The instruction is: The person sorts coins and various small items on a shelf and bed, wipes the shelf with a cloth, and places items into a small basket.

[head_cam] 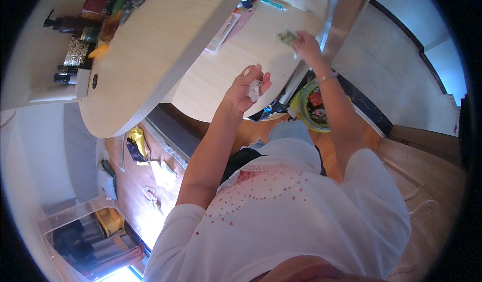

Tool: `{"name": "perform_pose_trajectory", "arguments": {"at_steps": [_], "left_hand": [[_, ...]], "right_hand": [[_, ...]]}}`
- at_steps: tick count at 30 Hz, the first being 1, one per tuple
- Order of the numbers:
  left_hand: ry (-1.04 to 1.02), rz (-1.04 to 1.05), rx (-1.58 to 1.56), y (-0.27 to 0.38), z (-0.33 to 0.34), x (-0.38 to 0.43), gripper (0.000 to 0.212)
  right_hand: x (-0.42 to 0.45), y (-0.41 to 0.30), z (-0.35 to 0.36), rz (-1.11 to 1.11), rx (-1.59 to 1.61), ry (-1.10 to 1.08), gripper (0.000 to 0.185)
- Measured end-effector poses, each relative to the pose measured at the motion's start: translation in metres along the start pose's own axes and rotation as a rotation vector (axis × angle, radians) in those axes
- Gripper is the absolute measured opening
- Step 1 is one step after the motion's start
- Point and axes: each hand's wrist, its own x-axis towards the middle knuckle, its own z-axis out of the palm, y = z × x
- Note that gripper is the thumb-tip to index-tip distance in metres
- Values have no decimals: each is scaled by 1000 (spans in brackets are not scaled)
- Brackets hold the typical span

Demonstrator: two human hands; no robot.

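My left hand [246, 88] is over the lower wooden shelf [271, 67], fingers curled around a crumpled white tissue [255, 90]. To the right, my right hand [307, 48] reaches across the same shelf near its right end. Its fingertips pinch a small green and whitish thing [287, 37], too blurred to identify. A bit of white shows just under that hand. Below my right forearm stands a round waste bin [297, 110] with a yellow liner and mixed litter inside, a red piece among it.
A toothpaste tube [273, 4] and a white-edged package [223, 33] lie on the lower shelf. The upper wooden top [150, 52] overhangs at left, bearing a pump bottle [69, 24] and a gold patterned box [76, 51]. A door frame [344, 22] rises at right.
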Motion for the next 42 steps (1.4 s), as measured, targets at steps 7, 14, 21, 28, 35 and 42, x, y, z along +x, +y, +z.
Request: {"name": "perform_pose_trajectory", "arguments": {"at_steps": [7,14,21,28,35,42], "left_hand": [[83,181,111,-9,3,-11,50],[222,42,105,-25,11,-29,52],[79,77,314,-48,97,-22,49],[-55,61,247,-79,114,-52,39],[-502,827,1157,-28,155,-118,17],[-322,545,1206,9,135,-174,16]], "right_hand": [[-42,-105,10,-583,0,76,32],[-172,-133,7,-326,471,-334,75],[-159,-151,-84,-38,671,-136,39],[-166,-126,-127,-303,253,81,30],[-108,-183,-198,-459,515,392,27],[-14,-288,-213,-694,98,76,22]]}}
